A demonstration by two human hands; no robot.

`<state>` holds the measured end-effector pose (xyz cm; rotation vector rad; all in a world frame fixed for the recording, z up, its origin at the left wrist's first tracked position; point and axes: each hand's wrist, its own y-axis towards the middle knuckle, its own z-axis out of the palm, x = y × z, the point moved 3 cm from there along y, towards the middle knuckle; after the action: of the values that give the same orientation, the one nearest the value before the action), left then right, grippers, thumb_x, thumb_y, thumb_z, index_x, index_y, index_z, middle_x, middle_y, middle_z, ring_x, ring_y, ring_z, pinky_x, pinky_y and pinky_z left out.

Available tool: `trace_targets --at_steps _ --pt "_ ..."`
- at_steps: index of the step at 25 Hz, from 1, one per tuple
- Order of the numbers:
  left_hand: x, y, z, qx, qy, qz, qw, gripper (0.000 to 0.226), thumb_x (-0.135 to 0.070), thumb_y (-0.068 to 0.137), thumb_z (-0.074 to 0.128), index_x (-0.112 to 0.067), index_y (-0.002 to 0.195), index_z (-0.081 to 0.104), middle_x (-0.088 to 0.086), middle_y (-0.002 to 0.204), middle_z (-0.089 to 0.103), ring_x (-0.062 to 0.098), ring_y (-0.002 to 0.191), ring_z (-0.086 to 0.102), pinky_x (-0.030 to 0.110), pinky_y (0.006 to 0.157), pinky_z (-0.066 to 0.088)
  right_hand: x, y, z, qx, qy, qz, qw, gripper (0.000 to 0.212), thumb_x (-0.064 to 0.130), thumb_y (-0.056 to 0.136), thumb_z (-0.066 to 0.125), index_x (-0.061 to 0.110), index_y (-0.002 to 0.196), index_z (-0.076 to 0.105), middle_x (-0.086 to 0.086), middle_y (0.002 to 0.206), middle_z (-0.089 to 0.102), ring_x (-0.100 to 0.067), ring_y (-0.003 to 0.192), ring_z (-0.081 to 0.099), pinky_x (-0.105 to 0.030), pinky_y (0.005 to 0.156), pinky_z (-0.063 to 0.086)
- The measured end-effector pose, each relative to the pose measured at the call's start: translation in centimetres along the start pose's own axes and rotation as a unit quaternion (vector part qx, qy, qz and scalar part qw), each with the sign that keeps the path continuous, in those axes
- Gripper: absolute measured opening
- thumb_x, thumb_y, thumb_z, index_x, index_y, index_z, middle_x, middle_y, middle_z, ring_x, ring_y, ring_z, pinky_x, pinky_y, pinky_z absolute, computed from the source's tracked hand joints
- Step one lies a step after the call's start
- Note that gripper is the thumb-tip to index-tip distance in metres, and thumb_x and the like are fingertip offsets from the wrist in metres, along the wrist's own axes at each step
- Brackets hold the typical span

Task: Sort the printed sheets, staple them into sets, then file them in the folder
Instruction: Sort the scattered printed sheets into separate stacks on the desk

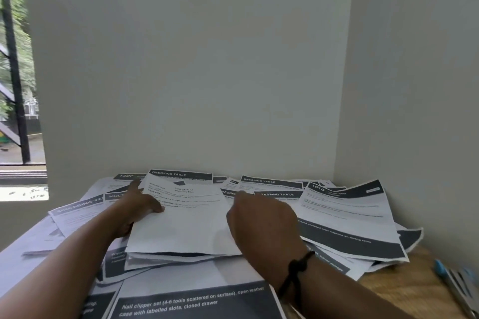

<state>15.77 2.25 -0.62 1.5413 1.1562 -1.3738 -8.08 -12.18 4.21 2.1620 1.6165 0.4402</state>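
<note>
Printed sheets with dark header bands lie scattered and overlapping over a wooden table [404, 290]. My left hand [134, 211] grips the left edge of a small stack of sheets [181, 223] in the middle, thumb on top, fingers underneath. My right hand [261, 223], with a black cord on its wrist, rests on the sheets just right of that stack, with its forefinger stretched out toward the far sheets. A sheet numbered 1610 [347, 212] lies at the right. Another sheet with large white text [197, 300] lies nearest me. No folder shows.
Walls close the table in at the back and right, forming a corner. A window opens at the far left [18, 85]. A blue-and-silver object, possibly a stapler [456, 285], lies blurred at the table's right front edge.
</note>
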Motion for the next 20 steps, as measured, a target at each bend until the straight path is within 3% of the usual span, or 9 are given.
trace_targets --at_steps 2,4,6,9,13,16,18,20 --pt "0.1 0.5 0.0 0.01 -0.002 0.007 1.0 0.093 0.025 0.07 0.062 -0.02 0.145 0.031 0.019 0.127 0.057 0.04 0.104 0.059 0.044 0.084 0.053 0.6 0.8 -0.2 0.004 0.0 -0.02 1.0 0.012 0.015 0.09 0.047 0.015 0.078 0.047 -0.005 0.086 0.06 -0.031 0.091 0.062 -0.028 0.053 0.027" --pt "0.0 0.6 0.0 0.02 0.025 0.004 0.999 0.077 0.023 0.073 0.062 -0.018 0.136 0.046 0.022 0.123 0.059 0.038 0.102 0.061 0.04 0.085 0.052 0.7 0.8 1.1 0.075 -0.026 -0.044 0.996 0.008 0.022 0.089 0.05 0.016 0.085 0.053 -0.007 0.098 0.064 -0.031 0.097 0.061 -0.029 0.064 0.034" --pt "-0.2 0.1 0.2 0.028 0.038 -0.002 0.999 0.06 0.021 0.076 0.06 -0.013 0.125 0.055 0.021 0.114 0.063 0.037 0.098 0.064 0.039 0.086 0.052 -0.3 0.4 3.0 0.145 -0.064 -0.033 0.987 0.018 0.021 0.087 0.049 0.014 0.099 0.061 -0.009 0.108 0.065 -0.029 0.101 0.06 -0.032 0.072 0.038" --pt "0.1 0.1 0.4 0.04 0.03 -0.018 0.999 0.045 0.021 0.079 0.057 -0.008 0.113 0.061 0.02 0.104 0.066 0.038 0.094 0.065 0.04 0.087 0.052 -1.9 -0.4 3.9 0.158 -0.069 -0.001 0.985 0.021 0.016 0.089 0.047 0.014 0.105 0.06 -0.009 0.115 0.063 -0.029 0.109 0.058 -0.032 0.081 0.041" --pt "0.5 1.0 0.2 0.036 0.039 -0.017 0.998 0.04 0.02 0.079 0.058 -0.002 0.112 0.063 0.017 0.099 0.067 0.037 0.094 0.066 0.041 0.088 0.052 -2.3 0.5 1.7 0.074 -0.043 0.019 0.996 0.026 0.006 0.09 0.044 0.013 0.11 0.06 -0.008 0.113 0.063 -0.029 0.104 0.061 -0.032 0.075 0.04" --pt "0.3 0.9 0.4 0.033 0.041 -0.014 0.999 0.031 0.019 0.079 0.059 -0.005 0.097 0.067 0.02 0.106 0.067 0.036 0.092 0.066 0.037 0.085 0.052 -2.4 2.1 -3.3 -0.076 0.014 0.065 0.995 0.014 0.015 0.094 0.04 0.02 0.087 0.051 -0.004 0.089 0.062 -0.028 0.078 0.055 -0.029 0.059 0.033" --pt "-0.2 0.1 0.7 0.024 0.046 -0.014 0.999 0.028 0.017 0.081 0.057 -0.009 0.086 0.067 0.022 0.109 0.068 0.031 0.086 0.067 0.031 0.076 0.053 -0.6 2.0 -5.0 -0.143 0.051 0.008 0.988 0.012 0.022 0.096 0.036 0.021 0.086 0.041 -0.004 0.079 0.056 -0.027 0.07 0.048 -0.031 0.051 0.026" --pt "-0.1 -0.6 0.6 0.008 0.043 -0.005 0.999 0.025 0.014 0.089 0.049 -0.004 0.076 0.062 0.017 0.082 0.073 0.015 0.064 0.067 0.022 0.057 0.051 3.5 0.4 -4.5 -0.162 0.087 -0.128 0.975 0.006 0.019 0.095 0.039 0.021 0.094 0.045 -0.004 0.08 0.06 -0.028 0.065 0.054 -0.028 0.044 0.02"
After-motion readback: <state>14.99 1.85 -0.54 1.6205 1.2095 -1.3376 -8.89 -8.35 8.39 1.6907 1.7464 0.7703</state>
